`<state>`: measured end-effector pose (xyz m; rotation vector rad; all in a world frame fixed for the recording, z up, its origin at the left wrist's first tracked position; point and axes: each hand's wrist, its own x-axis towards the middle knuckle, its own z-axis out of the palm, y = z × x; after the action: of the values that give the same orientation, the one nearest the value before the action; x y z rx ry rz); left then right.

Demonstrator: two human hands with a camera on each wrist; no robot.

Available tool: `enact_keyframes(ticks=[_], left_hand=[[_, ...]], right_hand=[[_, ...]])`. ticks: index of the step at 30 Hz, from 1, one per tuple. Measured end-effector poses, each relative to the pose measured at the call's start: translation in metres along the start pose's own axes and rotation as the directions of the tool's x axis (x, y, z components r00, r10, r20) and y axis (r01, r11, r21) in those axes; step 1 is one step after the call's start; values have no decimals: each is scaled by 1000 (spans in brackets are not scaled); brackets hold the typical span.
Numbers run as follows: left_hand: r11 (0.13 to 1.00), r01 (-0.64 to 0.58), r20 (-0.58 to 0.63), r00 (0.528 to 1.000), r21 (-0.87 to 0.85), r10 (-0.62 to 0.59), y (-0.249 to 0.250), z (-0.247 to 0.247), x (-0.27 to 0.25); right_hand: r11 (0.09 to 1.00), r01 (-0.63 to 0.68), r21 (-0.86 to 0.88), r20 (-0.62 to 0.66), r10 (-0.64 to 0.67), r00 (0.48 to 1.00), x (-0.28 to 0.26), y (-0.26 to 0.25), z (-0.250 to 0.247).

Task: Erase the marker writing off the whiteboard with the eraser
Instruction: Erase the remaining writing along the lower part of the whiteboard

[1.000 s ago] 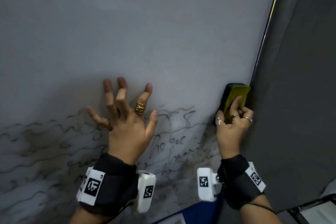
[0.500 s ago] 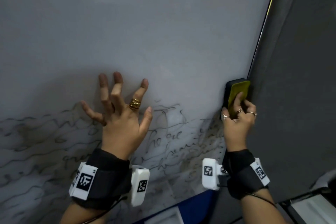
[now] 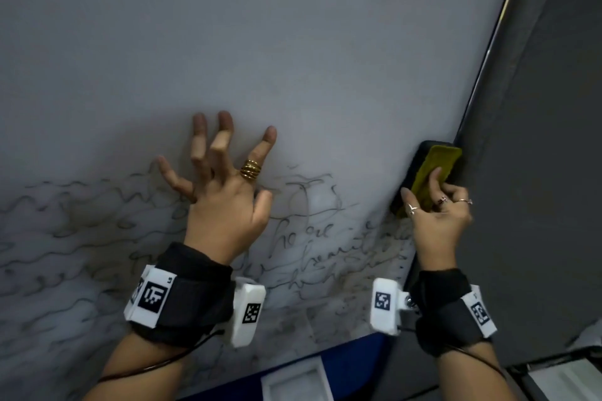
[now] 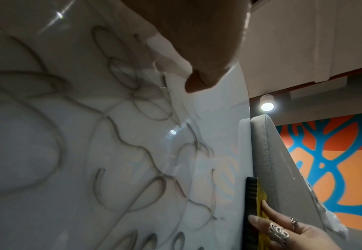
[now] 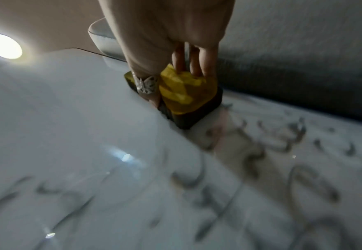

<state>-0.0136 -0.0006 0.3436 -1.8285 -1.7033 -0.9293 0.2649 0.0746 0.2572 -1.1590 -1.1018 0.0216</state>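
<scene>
Right hand [image 3: 438,221] pinches the eraser [image 3: 426,172] flat on the whiteboard [image 3: 293,42], at its right edge just above the writing [image 3: 303,238], lined up to wipe. Left hand [image 3: 224,198], fingers spread, braces the whiteboard.

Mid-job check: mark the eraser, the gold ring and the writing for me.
eraser [image 3: 435,169]: head view, on its yellow back above the fingers.
gold ring [image 3: 250,169]: head view, on the band's stacked coils.
writing [image 3: 304,231]: head view, on a marker stroke between the wrists.
</scene>
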Motion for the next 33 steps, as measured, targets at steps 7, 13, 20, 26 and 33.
enact_keyframes(ticks=[7, 13, 20, 26, 33], left_hand=[[990, -86, 74, 994, 108, 78, -12, -22, -1], [983, -139, 119, 985, 122, 125, -24, -27, 0], [968, -229, 160, 964, 106, 211, -42, -45, -3], [988, 108, -45, 994, 109, -104, -74, -54, -32], [988, 151, -63, 986, -26, -153, -106, -52, -41]], right_hand=[[913, 370, -175, 95, -358, 929, -91, -99, 68], [910, 394, -130, 118, -380, 917, -66, -73, 49], [971, 220, -88, -48, -225, 973, -70, -81, 67], [867, 484, -120, 69, -479, 875, -107, -127, 93], [974, 198, -106, -43, -204, 978, -52, -72, 50]])
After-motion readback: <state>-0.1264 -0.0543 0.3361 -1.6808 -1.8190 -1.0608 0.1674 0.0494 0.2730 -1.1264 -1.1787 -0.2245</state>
